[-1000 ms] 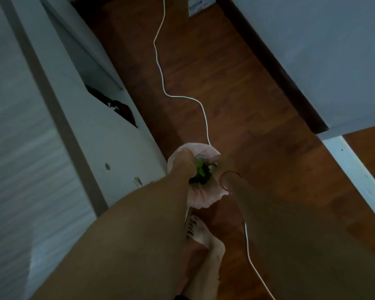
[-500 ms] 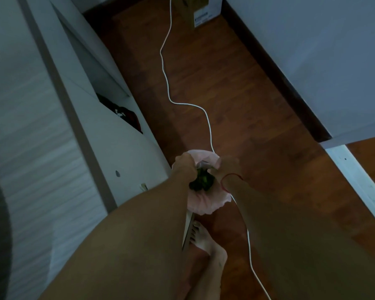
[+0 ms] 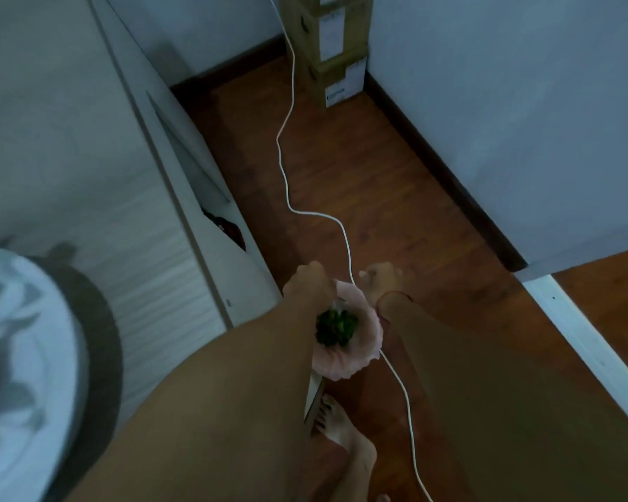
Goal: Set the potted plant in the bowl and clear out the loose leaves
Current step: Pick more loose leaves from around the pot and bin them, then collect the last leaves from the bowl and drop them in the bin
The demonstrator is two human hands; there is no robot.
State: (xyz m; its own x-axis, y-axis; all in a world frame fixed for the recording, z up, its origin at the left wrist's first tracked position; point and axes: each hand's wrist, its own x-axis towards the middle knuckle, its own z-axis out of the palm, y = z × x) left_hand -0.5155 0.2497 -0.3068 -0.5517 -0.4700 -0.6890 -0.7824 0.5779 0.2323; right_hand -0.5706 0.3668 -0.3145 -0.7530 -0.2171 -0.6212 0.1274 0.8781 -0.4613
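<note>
The potted plant (image 3: pixel 336 327), a clump of small green leaves, is sitting inside a pink, ruffle-edged bowl (image 3: pixel 356 360) that is being held above the wooden floor (image 3: pixel 396 211). The left hand (image 3: pixel 310 284) is gripping the bowl's far-left rim; the right hand (image 3: pixel 379 280) is now off the rim, fingers curled, holding nothing that can be made out. Since half a second ago the view has been tilting up, bringing stacked cardboard boxes (image 3: pixel 336 48) fully in. A white cable (image 3: pixel 287 175) is snaking along the floor between the white cabinet (image 3: pixel 182 168) at left and the wall at right.
</note>
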